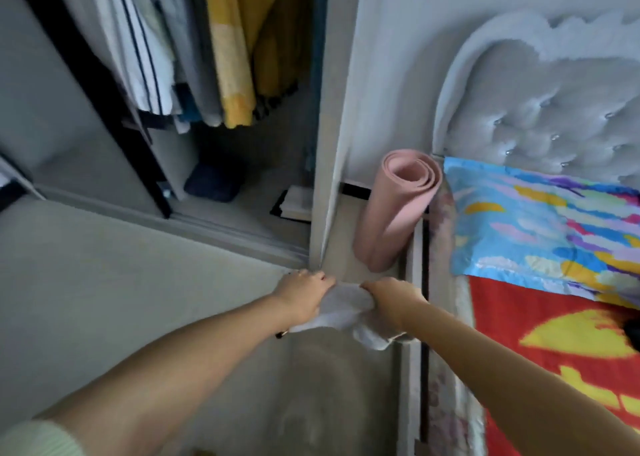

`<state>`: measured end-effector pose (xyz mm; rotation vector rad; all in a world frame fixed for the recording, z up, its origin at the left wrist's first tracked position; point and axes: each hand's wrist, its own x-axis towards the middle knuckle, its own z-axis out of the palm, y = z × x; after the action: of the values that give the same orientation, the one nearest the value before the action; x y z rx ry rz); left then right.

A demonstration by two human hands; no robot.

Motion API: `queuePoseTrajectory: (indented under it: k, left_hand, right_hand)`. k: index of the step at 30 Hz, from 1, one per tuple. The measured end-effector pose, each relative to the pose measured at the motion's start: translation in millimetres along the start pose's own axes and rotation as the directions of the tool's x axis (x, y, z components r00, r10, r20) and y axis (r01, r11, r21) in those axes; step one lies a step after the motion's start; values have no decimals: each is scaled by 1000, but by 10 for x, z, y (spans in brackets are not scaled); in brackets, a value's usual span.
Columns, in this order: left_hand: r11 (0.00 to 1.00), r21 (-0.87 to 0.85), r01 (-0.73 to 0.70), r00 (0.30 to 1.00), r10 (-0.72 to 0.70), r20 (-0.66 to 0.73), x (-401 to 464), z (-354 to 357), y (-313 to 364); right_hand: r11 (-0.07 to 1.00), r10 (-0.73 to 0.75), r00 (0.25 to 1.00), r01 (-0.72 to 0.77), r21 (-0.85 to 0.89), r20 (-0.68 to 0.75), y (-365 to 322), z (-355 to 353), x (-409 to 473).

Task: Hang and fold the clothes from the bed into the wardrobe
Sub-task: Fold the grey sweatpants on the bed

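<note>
Two hands at lower centre of the frame: left hand (304, 294) and right hand (393, 298) each gripped an end of one white garment (343, 312), fingers curled into the cloth. Garment hung bunched between them, above the floor. Wardrobe (194, 85), upper left, stood open with clothes hanging.

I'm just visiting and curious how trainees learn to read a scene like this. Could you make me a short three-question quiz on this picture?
1. True or false: the left hand and right hand both grip the white garment.
2. The rolled pink mat stands: A) inside the wardrobe B) between the wardrobe and the bed C) on the bed.
3. What colour is the brightest hanging garment in the wardrobe?

Key: 1 true; 2 B; 3 yellow.
</note>
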<state>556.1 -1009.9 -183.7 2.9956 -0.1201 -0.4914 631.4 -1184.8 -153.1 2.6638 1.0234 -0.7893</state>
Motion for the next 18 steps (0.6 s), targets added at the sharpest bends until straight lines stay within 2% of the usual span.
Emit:
queuePoseTrajectory:
  k: [2,6,9,12,18]
  left_hand:
    - [998,6,68,998,-68,4,-398,-23,-721]
    - [988,17,156,988,-156,-9,-926,-100,-1669]
    - [969,9,248,969,-248,-20,-1196,-97,-2367]
    - [953,-43,301,953,-302,-9,-1210,-61,-2798]
    - [955,-82,286,957,-280,83,-717,34,-3411]
  right_hand:
    - [997,-74,997,74,-24,3,-727,-207,343]
    - [986,-145,986,152,-74,84,-1735,-554,757]
    - [954,-255,966,259,-150,48,-2375,-779,1151]
    - [936,-304,949,313,-162,77,-2674,-939,1502]
    - [930,-347,927,359,-73,142,-2698,-992,2388]
